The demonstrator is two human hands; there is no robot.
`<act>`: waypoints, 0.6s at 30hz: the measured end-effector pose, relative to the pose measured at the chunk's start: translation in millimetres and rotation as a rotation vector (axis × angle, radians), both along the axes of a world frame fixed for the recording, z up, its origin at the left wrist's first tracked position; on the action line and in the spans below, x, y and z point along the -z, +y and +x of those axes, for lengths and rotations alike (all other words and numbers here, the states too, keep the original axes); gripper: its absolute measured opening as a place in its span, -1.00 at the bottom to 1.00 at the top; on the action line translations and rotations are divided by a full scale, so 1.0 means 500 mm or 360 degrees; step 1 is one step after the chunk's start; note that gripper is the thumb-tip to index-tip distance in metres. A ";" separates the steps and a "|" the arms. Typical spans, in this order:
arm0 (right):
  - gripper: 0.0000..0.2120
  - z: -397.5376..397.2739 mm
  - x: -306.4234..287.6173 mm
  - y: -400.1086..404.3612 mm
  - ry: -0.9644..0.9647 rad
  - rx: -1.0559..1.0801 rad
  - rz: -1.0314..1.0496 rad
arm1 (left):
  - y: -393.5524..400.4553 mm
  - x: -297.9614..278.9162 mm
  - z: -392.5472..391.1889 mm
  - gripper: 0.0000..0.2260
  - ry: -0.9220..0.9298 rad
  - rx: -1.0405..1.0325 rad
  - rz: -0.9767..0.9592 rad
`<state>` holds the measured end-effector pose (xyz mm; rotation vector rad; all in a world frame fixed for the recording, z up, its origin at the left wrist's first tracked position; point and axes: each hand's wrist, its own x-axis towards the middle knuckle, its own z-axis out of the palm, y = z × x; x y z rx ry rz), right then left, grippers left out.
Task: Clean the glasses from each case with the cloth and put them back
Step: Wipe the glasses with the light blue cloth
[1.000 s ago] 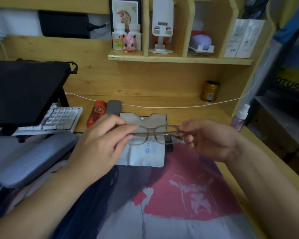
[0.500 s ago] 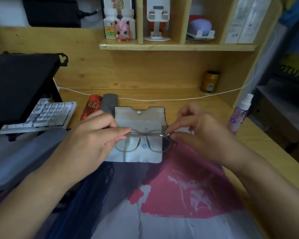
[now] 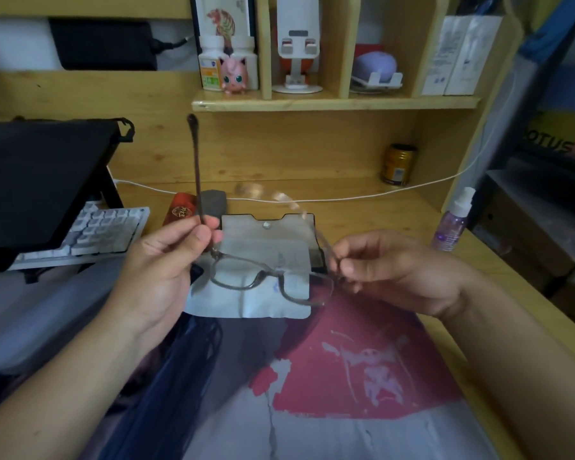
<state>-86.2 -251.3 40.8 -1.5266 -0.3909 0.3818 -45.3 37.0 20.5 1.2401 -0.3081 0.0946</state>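
Observation:
A pair of grey-framed glasses (image 3: 246,277) hangs above the desk between my hands. Its left temple arm stands straight up, pinched near the hinge by my left hand (image 3: 170,257). The right temple arm is motion-blurred and swung outward; my right hand (image 3: 379,267) pinches it near its hinge. Under the glasses lies a pale grey flat case (image 3: 266,227) with its flap open and a light cloth (image 3: 246,303) spread over its front. A red case (image 3: 180,210) and a dark grey case (image 3: 214,202) lie behind my left hand.
A purple spray bottle (image 3: 453,220) stands at the desk's right edge. A white keyboard (image 3: 93,230) and a black laptop on a stand (image 3: 40,180) fill the left. A white cable (image 3: 346,197) crosses the back; a gold can (image 3: 398,164) sits under the shelf.
The folded glasses have been opened: the left temple arm now points up and the right one is swinging out. Both hands shifted from the frame front to the hinges.

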 end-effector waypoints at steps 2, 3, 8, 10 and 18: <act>-0.91 0.008 0.004 -0.003 0.0046 -0.0063 0.0467 | -0.007 0.002 -0.001 -0.86 0.0062 0.0031 -0.0058; -0.90 0.013 0.006 -0.005 0.0037 -0.0065 0.0649 | -0.013 0.004 -0.004 -0.88 0.0074 0.0041 -0.0061; -0.90 0.025 0.018 -0.004 0.0089 0.0508 0.0830 | -0.062 0.004 -0.018 -0.89 -0.0149 -0.0169 0.0211; -0.88 0.023 0.021 0.000 -0.0017 0.0948 0.0364 | -0.082 -0.010 -0.010 -0.84 -0.0293 -0.0297 0.0420; -0.66 0.005 -0.025 -0.085 -0.0807 0.2627 -0.0582 | -0.139 -0.024 0.006 -0.83 -0.0850 -0.0694 0.0938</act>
